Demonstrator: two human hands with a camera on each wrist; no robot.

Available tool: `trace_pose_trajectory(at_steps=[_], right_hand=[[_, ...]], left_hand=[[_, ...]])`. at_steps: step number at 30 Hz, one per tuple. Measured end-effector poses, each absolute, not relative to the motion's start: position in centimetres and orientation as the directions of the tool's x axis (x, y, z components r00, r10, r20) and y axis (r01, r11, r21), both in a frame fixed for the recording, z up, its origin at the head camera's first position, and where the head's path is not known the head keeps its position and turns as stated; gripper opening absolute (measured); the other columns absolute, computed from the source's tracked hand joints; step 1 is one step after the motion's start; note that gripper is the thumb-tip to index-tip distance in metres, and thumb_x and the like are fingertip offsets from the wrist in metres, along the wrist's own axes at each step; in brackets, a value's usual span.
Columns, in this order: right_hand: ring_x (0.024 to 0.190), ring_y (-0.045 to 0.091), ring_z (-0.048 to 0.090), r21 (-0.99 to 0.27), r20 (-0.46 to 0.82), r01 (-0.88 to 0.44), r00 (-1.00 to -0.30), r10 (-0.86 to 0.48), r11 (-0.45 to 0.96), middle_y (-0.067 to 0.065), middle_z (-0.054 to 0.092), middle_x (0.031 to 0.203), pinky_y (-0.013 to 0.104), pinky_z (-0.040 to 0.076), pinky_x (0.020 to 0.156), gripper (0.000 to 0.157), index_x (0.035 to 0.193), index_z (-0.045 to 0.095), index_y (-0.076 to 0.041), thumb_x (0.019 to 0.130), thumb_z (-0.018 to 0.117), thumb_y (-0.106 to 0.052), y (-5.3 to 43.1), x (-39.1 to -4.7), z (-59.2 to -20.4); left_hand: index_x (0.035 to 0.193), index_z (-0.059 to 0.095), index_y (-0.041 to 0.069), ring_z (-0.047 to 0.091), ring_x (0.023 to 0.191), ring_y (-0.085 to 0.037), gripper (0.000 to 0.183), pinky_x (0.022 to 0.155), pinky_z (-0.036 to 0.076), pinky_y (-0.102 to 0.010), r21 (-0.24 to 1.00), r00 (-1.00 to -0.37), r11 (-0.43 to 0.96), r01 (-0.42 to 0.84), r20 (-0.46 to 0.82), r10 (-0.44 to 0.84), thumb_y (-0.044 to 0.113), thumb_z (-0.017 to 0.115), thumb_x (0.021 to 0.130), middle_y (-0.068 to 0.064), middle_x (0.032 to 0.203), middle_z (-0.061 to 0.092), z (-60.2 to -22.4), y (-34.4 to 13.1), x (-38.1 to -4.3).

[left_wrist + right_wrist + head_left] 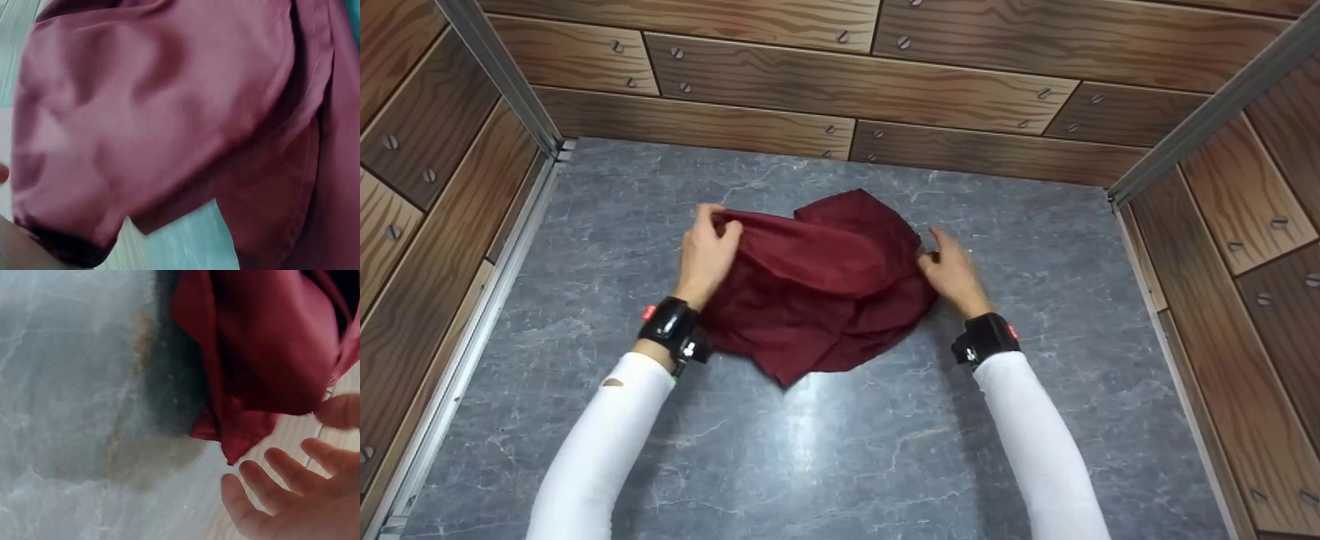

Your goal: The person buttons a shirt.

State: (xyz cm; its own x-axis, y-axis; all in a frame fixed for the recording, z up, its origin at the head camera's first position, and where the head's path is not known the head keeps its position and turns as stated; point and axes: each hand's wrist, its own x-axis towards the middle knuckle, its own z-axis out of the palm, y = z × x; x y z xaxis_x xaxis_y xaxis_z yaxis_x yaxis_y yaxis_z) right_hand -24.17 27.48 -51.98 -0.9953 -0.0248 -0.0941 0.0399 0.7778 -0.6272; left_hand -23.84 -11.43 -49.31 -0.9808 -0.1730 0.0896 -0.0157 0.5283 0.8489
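Observation:
A dark red cloth [810,300] with stitched hems lies bunched in loose folds, part of it lifted off the grey surface. At its upper left corner my left hand [709,259] pinches the fabric between thumb and fingers. In the left wrist view the cloth [152,112] fills most of the picture, and little of that hand shows. My right hand [954,276] is at the cloth's right edge. Its fingers are spread in the right wrist view, where the thumb [340,412] is close against the fabric; whether it touches I cannot tell.
Underneath is a grey marbled surface [810,465]. Wood-patterned panels form a back wall [780,75], a left wall [427,225] and a right wall [1222,262]. Metal posts stand at both back corners.

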Motion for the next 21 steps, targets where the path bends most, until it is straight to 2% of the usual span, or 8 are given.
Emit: trace_pose_trajectory(at_steps=[3,5,7,10,12,17,19,21], right_hand=[[0.149,0.043,0.032,-0.589,-0.167,0.028,-0.982,-0.088,0.808,0.029,0.032,0.162,0.051,0.024,0.122,0.077,0.161,0.023,0.003,0.099,0.063,-0.021,27.3,-24.3,-52.6],[0.144,0.043,0.041,-0.561,-0.207,0.029,-0.973,-0.106,0.827,0.028,0.043,0.156,0.052,0.030,0.119,0.072,0.158,0.034,0.001,0.099,0.067,-0.024,27.2,-24.3,-52.9],[0.131,0.040,0.054,-0.528,-0.220,0.021,-0.969,-0.113,0.849,0.024,0.058,0.144,0.052,0.040,0.111,0.056,0.147,0.053,0.000,0.098,0.068,-0.023,27.1,-24.2,-53.0],[0.109,0.034,0.065,-0.523,-0.206,0.013,-0.972,-0.111,0.852,0.020,0.071,0.122,0.049,0.049,0.097,0.032,0.125,0.071,-0.001,0.100,0.065,-0.020,27.6,-24.3,-52.7],[0.102,0.033,0.065,-0.530,-0.149,0.004,-0.985,-0.089,0.848,0.020,0.072,0.115,0.049,0.050,0.093,0.029,0.119,0.073,0.000,0.101,0.063,-0.020,28.3,-24.3,-52.0],[0.106,0.041,0.064,-0.590,0.133,-0.038,-0.990,0.051,0.806,0.024,0.070,0.114,0.054,0.046,0.095,0.027,0.119,0.067,0.003,0.105,0.060,-0.018,30.6,-24.4,-49.4],[0.109,0.041,0.064,-0.615,0.227,-0.058,-0.968,0.106,0.786,0.023,0.070,0.116,0.053,0.045,0.097,0.023,0.119,0.066,0.001,0.105,0.059,-0.015,31.3,-24.6,-48.7],[0.109,0.039,0.064,-0.636,0.264,-0.067,-0.955,0.135,0.769,0.022,0.070,0.116,0.051,0.044,0.097,0.018,0.118,0.065,0.000,0.104,0.059,-0.009,31.8,-24.8,-48.3]], left_hand=[[0.142,0.051,0.002,0.059,0.119,-0.035,0.054,0.102,0.043,-0.047,0.833,-0.992,0.553,-0.026,0.046,-0.115,0.018,0.059,0.091,-0.021,0.131,0.063,-49.6,-12.6,-24.5],[0.141,0.053,0.000,0.059,0.121,-0.039,0.053,0.102,0.044,-0.049,0.804,-0.995,0.594,-0.002,0.060,-0.084,0.012,0.059,0.090,-0.023,0.132,0.063,-49.8,-13.2,-24.7],[0.136,0.059,0.001,0.061,0.120,-0.041,0.046,0.100,0.045,-0.052,0.777,-0.992,0.630,0.007,0.084,-0.092,0.008,0.059,0.091,-0.024,0.130,0.065,-50.0,-13.8,-24.8],[0.126,0.066,0.003,0.066,0.108,-0.043,0.034,0.090,0.048,-0.055,0.760,-0.977,0.650,-0.023,0.120,-0.175,0.006,0.058,0.093,-0.022,0.120,0.070,-49.9,-14.6,-24.7],[0.123,0.066,0.004,0.066,0.102,-0.041,0.031,0.087,0.048,-0.054,0.772,-0.959,0.633,-0.061,0.131,-0.252,0.005,0.057,0.094,-0.021,0.115,0.071,-49.7,-15.5,-24.7],[0.122,0.064,0.002,0.063,0.103,-0.042,0.029,0.090,0.046,-0.053,0.799,-0.922,0.584,-0.142,0.109,-0.373,0.007,0.055,0.094,-0.022,0.113,0.070,-49.3,-19.0,-25.1],[0.126,0.063,0.000,0.062,0.110,-0.044,0.034,0.094,0.046,-0.054,0.761,-0.950,0.621,-0.186,0.023,-0.313,0.009,0.055,0.094,-0.024,0.121,0.068,-49.3,-20.7,-25.0],[0.130,0.060,-0.004,0.059,0.117,-0.047,0.040,0.098,0.045,-0.058,0.664,-0.977,0.717,-0.212,-0.130,-0.169,0.011,0.056,0.093,-0.029,0.128,0.063,-49.3,-22.1,-24.7]])
